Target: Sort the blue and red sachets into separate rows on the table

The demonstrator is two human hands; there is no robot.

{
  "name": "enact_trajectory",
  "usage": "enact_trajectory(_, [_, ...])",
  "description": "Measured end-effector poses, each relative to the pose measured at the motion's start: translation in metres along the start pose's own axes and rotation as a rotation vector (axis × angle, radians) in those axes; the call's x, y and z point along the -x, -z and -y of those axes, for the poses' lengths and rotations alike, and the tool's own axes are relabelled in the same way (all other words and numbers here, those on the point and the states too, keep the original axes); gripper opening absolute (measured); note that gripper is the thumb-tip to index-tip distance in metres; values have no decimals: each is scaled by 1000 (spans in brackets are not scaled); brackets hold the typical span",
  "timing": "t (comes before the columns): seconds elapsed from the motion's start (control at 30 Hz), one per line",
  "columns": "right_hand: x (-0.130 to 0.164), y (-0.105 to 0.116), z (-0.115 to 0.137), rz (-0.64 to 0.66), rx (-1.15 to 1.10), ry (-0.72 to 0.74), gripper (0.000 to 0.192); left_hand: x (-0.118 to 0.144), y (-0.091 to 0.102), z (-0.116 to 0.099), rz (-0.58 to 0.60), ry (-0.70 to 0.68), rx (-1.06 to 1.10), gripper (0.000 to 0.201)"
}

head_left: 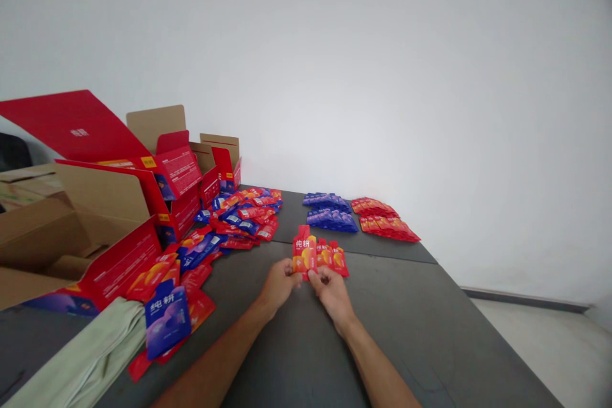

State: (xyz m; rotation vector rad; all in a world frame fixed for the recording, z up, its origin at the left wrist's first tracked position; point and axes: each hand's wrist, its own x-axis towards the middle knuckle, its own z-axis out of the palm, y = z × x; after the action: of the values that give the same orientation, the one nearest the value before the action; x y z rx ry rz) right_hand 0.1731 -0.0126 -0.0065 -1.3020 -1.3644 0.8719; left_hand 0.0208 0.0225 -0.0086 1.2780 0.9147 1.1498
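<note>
A red pouch (305,254) with white lettering and orange fruit on its front stands upright between my hands over the dark table. My left hand (280,282) is closed at its lower left edge. The thumb and fingers of my right hand (331,291) pinch its lower right corner. Just behind and to the right, more red pouches (338,257) lie overlapped in a short row, partly hidden by the held one. To my left, a loose pile of red and blue pouches spreads out, with a blue pouch (167,320) nearest me.
Open red cardboard boxes (122,266) line the left side. Rows of blue pouches (329,219) and red pouches (388,227) lie at the back of the table (406,319). Pale green cloth (90,357) lies front left. A white wall stands behind; the table's right edge drops to floor.
</note>
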Motion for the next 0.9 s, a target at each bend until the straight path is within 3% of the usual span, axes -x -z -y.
enact_trajectory(0.2, [5, -3, 8, 14, -120, -67, 34, -2, -5, -4, -24, -10, -39, 16])
enact_trajectory(0.37, [6, -3, 12, 18, -164, -68, 32, 2, -5, -7, 93, -26, 16, 24])
enact_trajectory(0.5, [6, -4, 12, 24, -138, -68, 30, 3, -6, -9, 86, -25, -7, 23])
enact_trajectory(0.7, [8, -4, 17, 135, -96, -41, 23, 3, -3, -12, 138, 11, -22, 17])
enact_trajectory(0.77, [8, -3, 16, 156, -94, -46, 19, 2, 1, -15, 99, -3, 23, 25])
enact_trajectory(0.9, [11, -4, 10, 254, -96, -70, 18, -3, 11, -20, -122, -35, 59, 38])
